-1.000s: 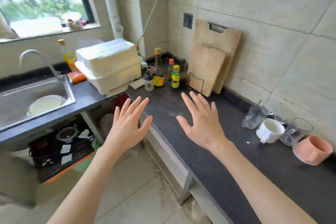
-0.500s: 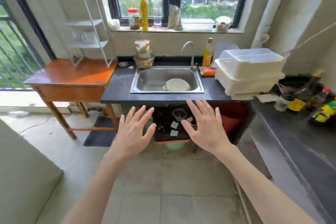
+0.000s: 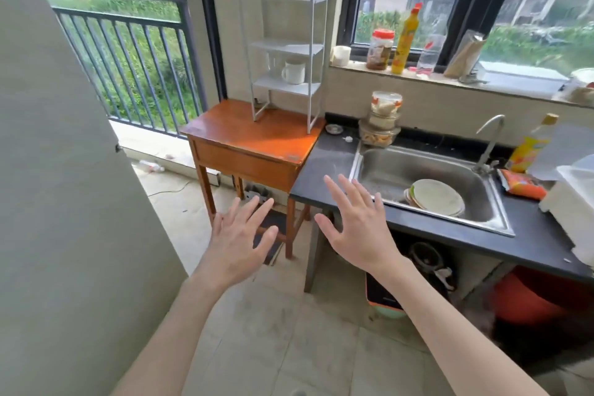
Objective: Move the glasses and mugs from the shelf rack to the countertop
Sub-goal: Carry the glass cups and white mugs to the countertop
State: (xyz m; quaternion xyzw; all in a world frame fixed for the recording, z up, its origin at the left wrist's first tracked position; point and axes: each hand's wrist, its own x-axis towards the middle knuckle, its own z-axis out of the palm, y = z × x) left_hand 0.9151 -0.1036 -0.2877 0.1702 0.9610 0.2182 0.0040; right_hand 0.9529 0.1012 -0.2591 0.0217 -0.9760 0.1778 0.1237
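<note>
A white mug (image 3: 294, 72) is standing upright on the lowest tier of the white shelf rack (image 3: 286, 48), its handle pointing left (any print on it is too small to read). The rack is sitting on an orange wooden table (image 3: 257, 138) beside the dark countertop (image 3: 324, 170). Both the left hand (image 3: 239, 239) and right hand (image 3: 358, 222) are hovering over the floor with fingers spread wide, holding nothing, well apart from the mug.
</note>
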